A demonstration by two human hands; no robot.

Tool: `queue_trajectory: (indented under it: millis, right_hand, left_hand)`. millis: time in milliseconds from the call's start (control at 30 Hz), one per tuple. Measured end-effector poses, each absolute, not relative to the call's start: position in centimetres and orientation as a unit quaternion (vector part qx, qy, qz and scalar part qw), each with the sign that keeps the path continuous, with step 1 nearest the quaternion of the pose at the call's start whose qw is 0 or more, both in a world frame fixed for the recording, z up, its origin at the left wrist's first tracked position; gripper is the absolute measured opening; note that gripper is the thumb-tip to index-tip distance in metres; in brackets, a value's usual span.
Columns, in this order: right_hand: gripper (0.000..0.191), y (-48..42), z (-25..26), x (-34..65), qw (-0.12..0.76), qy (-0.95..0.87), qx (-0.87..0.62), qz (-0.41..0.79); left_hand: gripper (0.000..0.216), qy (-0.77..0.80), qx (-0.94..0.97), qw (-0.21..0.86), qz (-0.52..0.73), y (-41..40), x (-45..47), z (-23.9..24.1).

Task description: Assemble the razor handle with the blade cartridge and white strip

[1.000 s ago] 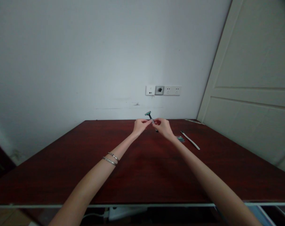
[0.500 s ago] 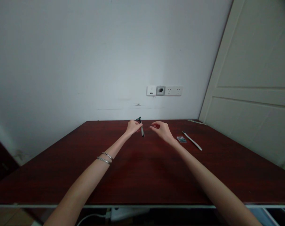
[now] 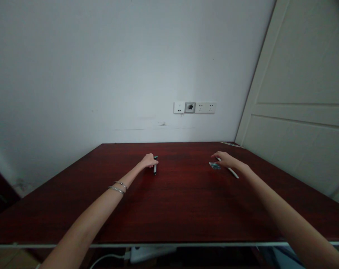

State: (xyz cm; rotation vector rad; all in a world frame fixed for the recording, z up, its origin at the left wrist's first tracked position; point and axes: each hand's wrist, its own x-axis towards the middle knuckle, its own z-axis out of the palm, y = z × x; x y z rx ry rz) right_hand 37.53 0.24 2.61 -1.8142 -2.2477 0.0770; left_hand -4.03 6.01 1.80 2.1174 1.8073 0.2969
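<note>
My left hand (image 3: 149, 161) is closed around a razor (image 3: 155, 169), low over the left-middle of the tabletop. The razor's pale handle with a dark end points toward me, and part of its dark head shows past the fingers. My right hand (image 3: 224, 159) hovers at the right, thumb and fingers apart, with nothing visible between them. Just under its thumb lies a small clear plastic pack (image 3: 215, 166) with dark bluish contents. A slim white stick (image 3: 233, 173) with a dark tip runs beneath this hand, partly covered by it.
The dark red wooden table (image 3: 169, 209) meets a white wall at the back. A thin pale strip (image 3: 231, 145) lies in the far right corner. Wall sockets (image 3: 205, 108) sit above the table, and a panelled door (image 3: 295, 112) stands at the right.
My left hand has moved left and down toward the table with the razor. My right hand has swung right, from beside the razor to above the plastic pack and white stick.
</note>
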Motion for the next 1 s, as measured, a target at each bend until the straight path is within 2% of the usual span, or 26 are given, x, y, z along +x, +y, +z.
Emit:
queue_trajectory:
  millis: [133,567,733,1000]
  right_hand:
    - [0.048,0.3,2.1,38.0,0.083,-0.765,-0.637,0.041]
    - [0.065,0.8,1.1,38.4,0.068,-0.754,-0.647,0.095]
    - [0.065,1.0,0.8,38.8,0.062,-0.756,-0.642,0.111]
    - [0.058,0.4,0.9,38.8,0.099,-0.751,-0.64,0.127]
  left_hand:
    - [0.022,0.63,0.757,0.138,0.106,6.3,-3.0,1.1]
    - [0.029,0.645,0.751,0.093,0.104,6.2,-0.2,1.2]
    - [0.031,0.652,0.744,0.095,0.112,5.8,0.0,1.1]
    - [0.03,0.656,0.74,0.093,0.114,4.9,0.1,0.9]
